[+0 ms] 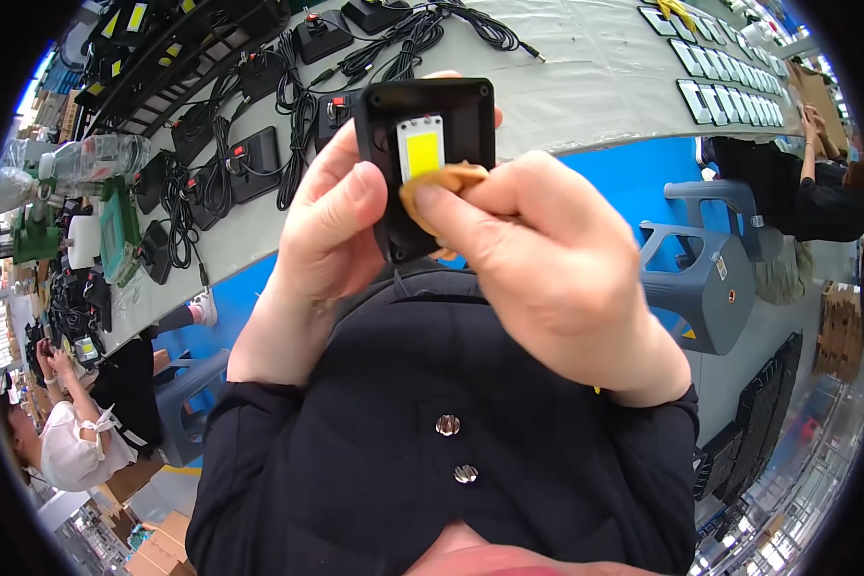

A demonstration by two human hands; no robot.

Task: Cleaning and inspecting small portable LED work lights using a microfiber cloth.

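Observation:
My left hand (331,216) is closed around the side of a black rectangular lamp housing (379,120), holding it up with its open face toward me. Inside the housing sits a light panel (422,146) with a yellow rectangle on a white plate. Between the thumb and fingers of my right hand (557,240) is pinched a tan cloth (466,178). The cloth reaches into the housing and covers the lower end of the light panel. My left fingers behind the housing are mostly hidden.
Several black lamp units with coiled cables (254,163) lie on the table (566,96). Rows of pale rectangular frames (725,82) rest at the far right. Blue-grey stools (691,278) stand to the right. Other people work at both sides, one in a white top (77,442).

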